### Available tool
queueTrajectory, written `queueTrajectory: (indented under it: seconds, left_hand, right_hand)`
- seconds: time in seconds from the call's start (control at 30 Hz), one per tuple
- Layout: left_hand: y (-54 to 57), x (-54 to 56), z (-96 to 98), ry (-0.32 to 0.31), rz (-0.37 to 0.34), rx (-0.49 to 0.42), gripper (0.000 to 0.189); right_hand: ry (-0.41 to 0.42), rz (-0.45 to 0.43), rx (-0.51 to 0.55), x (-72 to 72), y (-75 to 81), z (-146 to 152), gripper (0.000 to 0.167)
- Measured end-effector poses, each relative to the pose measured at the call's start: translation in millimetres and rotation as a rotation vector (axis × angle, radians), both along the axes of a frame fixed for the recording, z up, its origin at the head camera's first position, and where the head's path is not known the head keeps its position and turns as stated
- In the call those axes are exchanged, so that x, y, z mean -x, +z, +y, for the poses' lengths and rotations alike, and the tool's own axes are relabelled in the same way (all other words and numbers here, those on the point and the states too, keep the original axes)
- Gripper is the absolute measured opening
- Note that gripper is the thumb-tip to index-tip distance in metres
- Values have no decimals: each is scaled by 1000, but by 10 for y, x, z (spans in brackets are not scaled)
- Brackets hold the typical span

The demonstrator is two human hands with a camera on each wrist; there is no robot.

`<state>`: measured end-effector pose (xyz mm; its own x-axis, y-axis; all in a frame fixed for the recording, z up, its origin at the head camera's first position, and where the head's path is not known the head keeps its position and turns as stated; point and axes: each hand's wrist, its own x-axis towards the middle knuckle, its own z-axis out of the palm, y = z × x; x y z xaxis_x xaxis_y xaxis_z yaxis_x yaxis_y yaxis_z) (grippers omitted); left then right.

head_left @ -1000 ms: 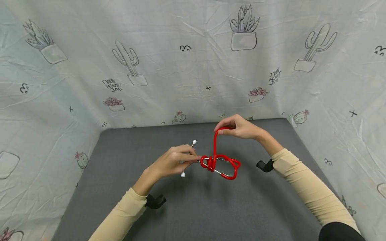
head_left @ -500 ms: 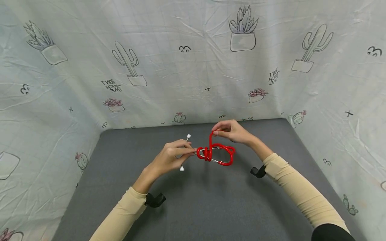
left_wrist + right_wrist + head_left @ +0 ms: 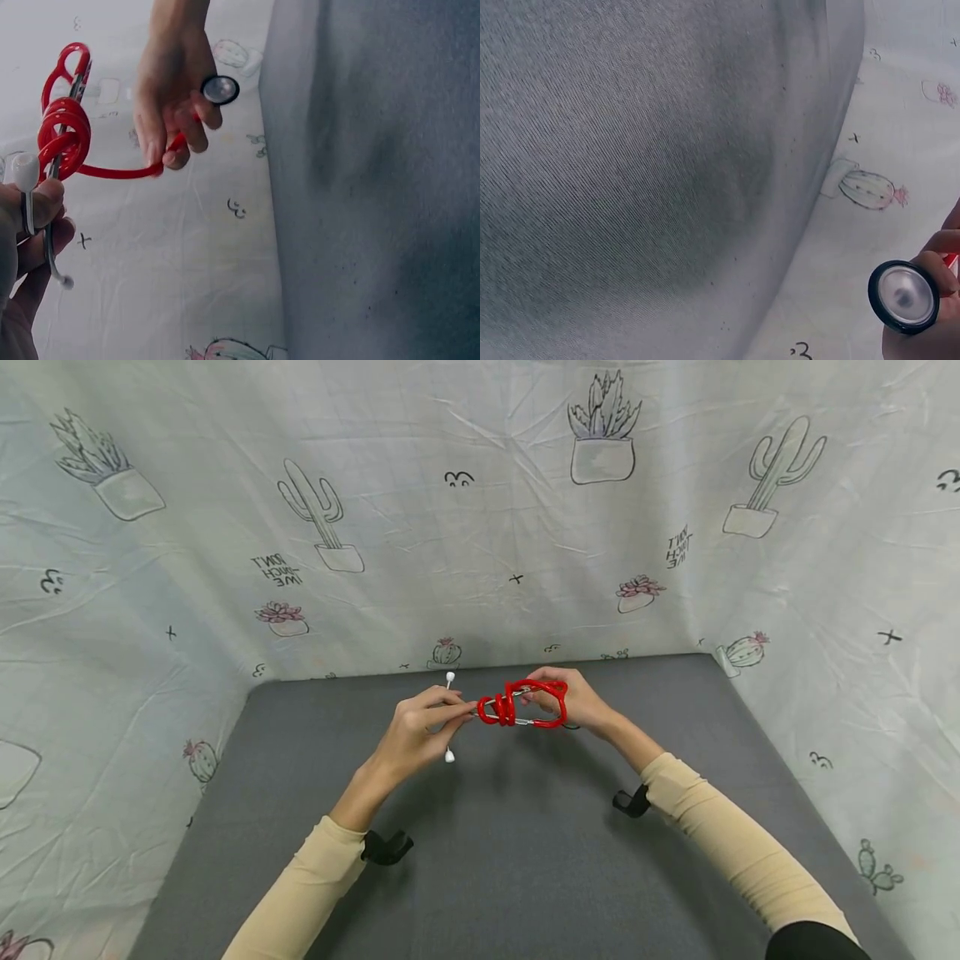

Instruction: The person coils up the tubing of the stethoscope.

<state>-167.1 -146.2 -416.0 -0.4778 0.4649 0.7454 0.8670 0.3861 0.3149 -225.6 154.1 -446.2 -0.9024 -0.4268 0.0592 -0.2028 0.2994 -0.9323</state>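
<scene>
Right grip dropping behind coiled red tubing, curling closed round it near chestpiece; left grip pinching metal ear tubes; even tension probably keeping tubing neat.

Left sleeve and right sleeve: beige, creased. Left wrist tab, right wrist tab: black, curved. Black patch near right, probably outer sleeve.

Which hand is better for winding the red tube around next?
Probably the right hand: it holds the red tube close to the chest piece, while the left hand pinches the metal ear tubes.
</scene>
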Motion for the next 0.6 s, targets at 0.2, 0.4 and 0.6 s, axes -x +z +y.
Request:
queueTrajectory:
  seconds: [0.2, 0.4, 0.6]
  left_hand:
    - [2, 75, -37, 58, 7, -35, 23]
    - [-45, 159, -81, 117, 11, -64, 20]
    - [-82, 210, -103, 162, -7, -83, 20]
  right_hand:
    - [-11, 43, 35, -64, -85, -60, 20]
    - [24, 154, 64, -174, -107, -142, 14]
    - [8, 205, 85, -321, -103, -225, 6]
